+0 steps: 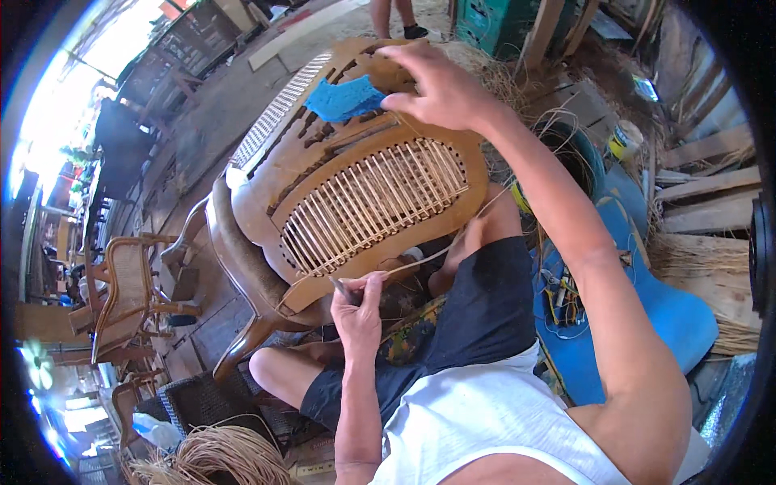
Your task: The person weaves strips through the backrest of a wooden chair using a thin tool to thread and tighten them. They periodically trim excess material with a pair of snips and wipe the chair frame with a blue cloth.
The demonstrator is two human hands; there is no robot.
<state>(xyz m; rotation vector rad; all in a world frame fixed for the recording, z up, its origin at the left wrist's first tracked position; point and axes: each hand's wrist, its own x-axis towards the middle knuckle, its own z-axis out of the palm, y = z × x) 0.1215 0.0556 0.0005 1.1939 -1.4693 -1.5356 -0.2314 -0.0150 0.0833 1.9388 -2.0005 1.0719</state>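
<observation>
I see left hand (358, 311) pinching cane strand (420, 260) plus thin tool; right hand (436, 87) gripping wooden chair back (364, 190) top beside blue cloth (343, 100).

Your right hand (436, 85) covers the top edge of the wooden chair back (356, 186), and its fingertips hide part of the blue cloth (343, 99) beneath them. What your left hand (358, 311) pinches is too small to tell: a thin dark tool or the end of the cane strand (420, 260). The chair's lower legs vanish behind your knee at lower left. At the top of the frame, another person (396, 20) is cut off above the shins. The far left is washed out by glare, so the furniture there blurs. The bundle of cane (210, 457) runs off the bottom edge.
</observation>
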